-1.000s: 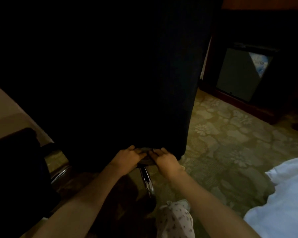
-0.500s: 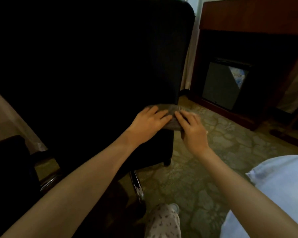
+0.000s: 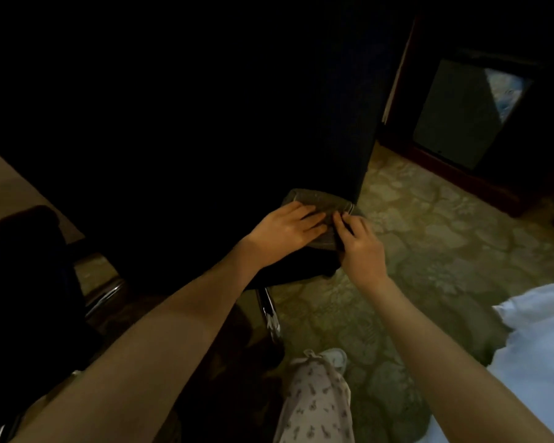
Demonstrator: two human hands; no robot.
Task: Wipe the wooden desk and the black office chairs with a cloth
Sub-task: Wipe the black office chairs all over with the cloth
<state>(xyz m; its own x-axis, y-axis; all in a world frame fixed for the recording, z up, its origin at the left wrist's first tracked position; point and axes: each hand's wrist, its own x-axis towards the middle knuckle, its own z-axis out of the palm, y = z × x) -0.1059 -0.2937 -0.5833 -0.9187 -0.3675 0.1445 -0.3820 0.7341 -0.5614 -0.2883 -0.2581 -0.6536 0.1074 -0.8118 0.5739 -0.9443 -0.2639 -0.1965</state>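
Note:
The back of a black office chair (image 3: 179,129) fills the upper left of the head view. A folded grey cloth (image 3: 317,203) lies against the chair back near its lower right edge. My left hand (image 3: 288,228) presses flat on the cloth with straight fingers. Beside it, my right hand (image 3: 360,244) rests on the cloth's right part, fingertips on the fabric. The two hands nearly touch. Much of the cloth is hidden under them.
A second black chair (image 3: 23,266) stands at the left, with chrome legs (image 3: 269,311) below. Patterned carpet (image 3: 429,244) covers the floor. A dark wooden cabinet with a grey panel (image 3: 461,113) stands at the back right. White bedding (image 3: 541,346) lies right. My trouser leg (image 3: 314,398) shows below.
Both hands slid the cloth up the chair back from its bottom edge, then down again towards the lower right edge. The camera tilted up and back down.

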